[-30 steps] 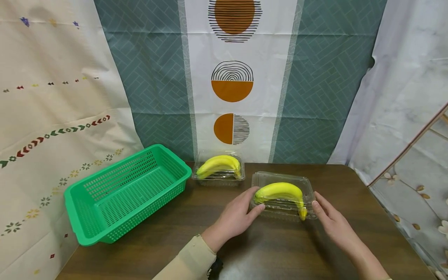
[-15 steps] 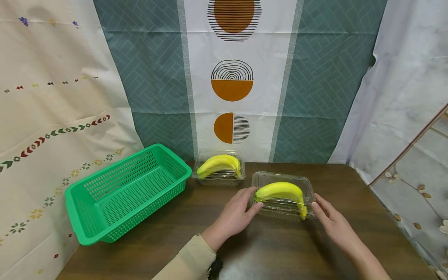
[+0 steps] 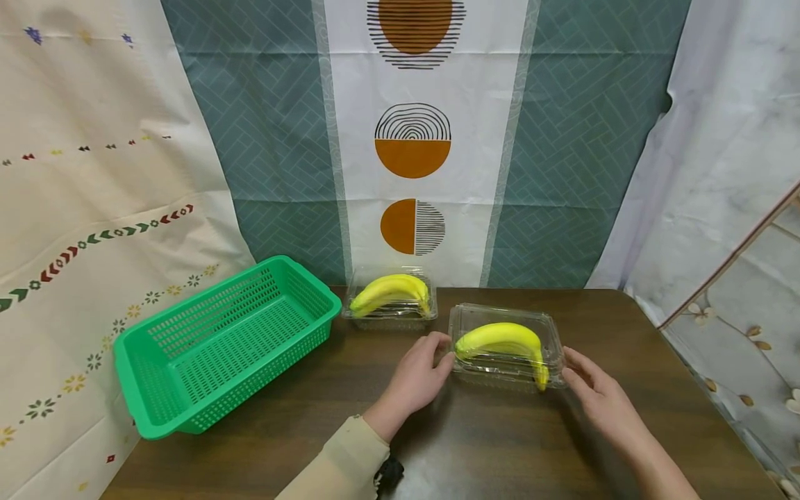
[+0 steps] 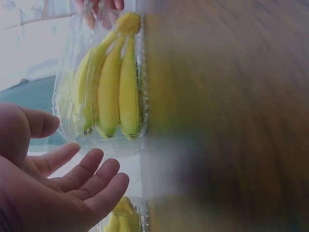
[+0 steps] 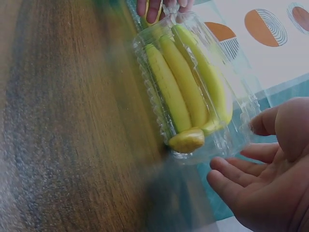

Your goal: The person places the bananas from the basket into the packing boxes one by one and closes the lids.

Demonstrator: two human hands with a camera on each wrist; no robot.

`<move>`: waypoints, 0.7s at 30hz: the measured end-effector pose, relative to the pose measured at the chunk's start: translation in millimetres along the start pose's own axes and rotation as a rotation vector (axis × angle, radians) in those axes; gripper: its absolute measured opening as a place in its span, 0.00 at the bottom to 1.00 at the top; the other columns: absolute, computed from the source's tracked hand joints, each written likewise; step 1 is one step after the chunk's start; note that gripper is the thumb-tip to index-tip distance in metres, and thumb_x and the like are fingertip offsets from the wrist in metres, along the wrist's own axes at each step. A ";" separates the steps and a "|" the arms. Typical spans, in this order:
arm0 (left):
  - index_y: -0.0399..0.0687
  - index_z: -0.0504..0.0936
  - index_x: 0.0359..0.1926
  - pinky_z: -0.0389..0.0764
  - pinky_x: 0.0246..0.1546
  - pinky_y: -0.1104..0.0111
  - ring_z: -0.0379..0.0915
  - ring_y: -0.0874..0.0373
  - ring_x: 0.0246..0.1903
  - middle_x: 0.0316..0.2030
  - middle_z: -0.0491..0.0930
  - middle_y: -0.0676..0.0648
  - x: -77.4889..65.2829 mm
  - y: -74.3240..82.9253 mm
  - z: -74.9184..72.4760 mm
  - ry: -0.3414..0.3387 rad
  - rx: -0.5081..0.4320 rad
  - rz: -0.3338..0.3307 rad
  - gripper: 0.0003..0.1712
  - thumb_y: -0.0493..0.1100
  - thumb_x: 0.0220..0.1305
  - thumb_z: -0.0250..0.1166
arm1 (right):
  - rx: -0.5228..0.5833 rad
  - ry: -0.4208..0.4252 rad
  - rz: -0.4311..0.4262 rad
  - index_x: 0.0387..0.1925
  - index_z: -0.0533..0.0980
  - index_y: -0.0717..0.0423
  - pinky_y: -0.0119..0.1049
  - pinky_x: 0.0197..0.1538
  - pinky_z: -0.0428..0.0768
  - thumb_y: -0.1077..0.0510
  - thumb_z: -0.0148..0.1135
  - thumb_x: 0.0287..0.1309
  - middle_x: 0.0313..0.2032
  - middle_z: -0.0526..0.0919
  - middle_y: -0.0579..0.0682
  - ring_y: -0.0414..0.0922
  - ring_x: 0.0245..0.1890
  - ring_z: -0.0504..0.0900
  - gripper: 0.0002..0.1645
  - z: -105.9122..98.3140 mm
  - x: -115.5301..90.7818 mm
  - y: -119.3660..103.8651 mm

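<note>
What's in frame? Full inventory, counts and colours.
near clamshell box: 1, clear plastic, lid closed, on the table between the two hands
near bananas: 1 bunch, yellow, inside the near clamshell box
far clamshell box: 1, clear plastic, at the table's back edge, beside the basket
far bananas: 1 bunch, yellow, inside the far clamshell box
basket: 1, green perforated plastic, left end of the table, nothing visible inside
table: 1, dark brown wood
backdrop cloths: several, teal, white with orange circles, cream patterned, behind the table
left hand: 1, beige sleeve, fingers at the near box's left end
right hand: 1, fingers at the near box's right end
</note>
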State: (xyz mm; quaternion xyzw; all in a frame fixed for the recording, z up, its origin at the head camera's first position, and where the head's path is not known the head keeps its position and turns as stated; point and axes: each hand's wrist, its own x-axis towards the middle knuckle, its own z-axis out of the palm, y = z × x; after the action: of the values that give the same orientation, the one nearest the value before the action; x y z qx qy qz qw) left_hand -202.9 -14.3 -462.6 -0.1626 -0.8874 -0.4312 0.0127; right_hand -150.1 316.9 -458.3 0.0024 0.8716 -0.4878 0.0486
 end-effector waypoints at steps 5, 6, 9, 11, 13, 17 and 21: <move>0.48 0.81 0.62 0.82 0.53 0.52 0.82 0.52 0.50 0.50 0.83 0.49 2.5 1.1 3.3 0.024 0.013 -0.006 0.15 0.43 0.80 0.67 | -0.016 0.037 -0.020 0.85 0.54 0.68 0.49 0.71 0.75 0.41 0.51 0.88 0.80 0.62 0.73 0.70 0.77 0.66 0.45 1.7 -0.5 -0.2; 0.47 0.81 0.61 0.82 0.51 0.52 0.81 0.52 0.48 0.49 0.83 0.50 2.9 1.6 3.9 0.029 0.014 -0.003 0.15 0.42 0.79 0.67 | -0.021 0.047 -0.028 0.85 0.55 0.69 0.40 0.68 0.75 0.42 0.52 0.88 0.79 0.64 0.73 0.69 0.77 0.67 0.44 2.2 -0.8 0.0; 0.45 0.80 0.61 0.82 0.48 0.54 0.81 0.53 0.46 0.45 0.81 0.51 3.6 1.8 5.6 0.039 0.004 -0.002 0.16 0.39 0.77 0.68 | -0.032 0.071 -0.033 0.82 0.58 0.70 0.24 0.58 0.74 0.44 0.53 0.88 0.77 0.67 0.73 0.67 0.76 0.69 0.41 3.8 -0.9 0.2; 0.44 0.79 0.61 0.82 0.47 0.54 0.81 0.53 0.45 0.43 0.81 0.51 3.9 1.4 6.6 0.045 -0.003 -0.004 0.17 0.38 0.75 0.69 | -0.028 0.069 -0.013 0.81 0.58 0.72 0.31 0.64 0.75 0.44 0.53 0.88 0.77 0.67 0.74 0.68 0.76 0.68 0.42 4.3 -0.4 0.0; 0.44 0.79 0.61 0.81 0.46 0.55 0.80 0.54 0.44 0.42 0.80 0.52 4.2 0.8 7.5 0.044 -0.013 -0.019 0.18 0.38 0.74 0.69 | -0.027 0.054 0.028 0.82 0.56 0.72 0.46 0.71 0.75 0.42 0.52 0.88 0.77 0.65 0.75 0.69 0.77 0.67 0.44 3.8 0.5 -0.2; 0.45 0.77 0.60 0.81 0.44 0.57 0.79 0.56 0.41 0.42 0.81 0.53 5.0 -0.1 8.5 0.035 -0.025 -0.067 0.18 0.39 0.73 0.69 | -0.041 0.020 0.110 0.82 0.55 0.72 0.67 0.75 0.68 0.36 0.50 0.87 0.79 0.63 0.75 0.71 0.78 0.63 0.48 1.2 3.5 0.3; 0.45 0.78 0.60 0.82 0.45 0.56 0.78 0.57 0.40 0.42 0.82 0.53 5.9 -0.7 8.7 0.013 -0.021 -0.110 0.17 0.42 0.74 0.67 | -0.096 0.000 0.141 0.80 0.61 0.70 0.69 0.71 0.71 0.33 0.48 0.86 0.78 0.65 0.74 0.71 0.76 0.66 0.47 -1.1 5.0 1.6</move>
State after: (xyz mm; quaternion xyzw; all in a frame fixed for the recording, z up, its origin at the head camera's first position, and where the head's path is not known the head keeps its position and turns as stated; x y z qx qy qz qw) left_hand -207.6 -6.4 -467.6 -0.1107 -0.8903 -0.4416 -0.0069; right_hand -155.1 318.5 -459.5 0.0615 0.8917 -0.4407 0.0829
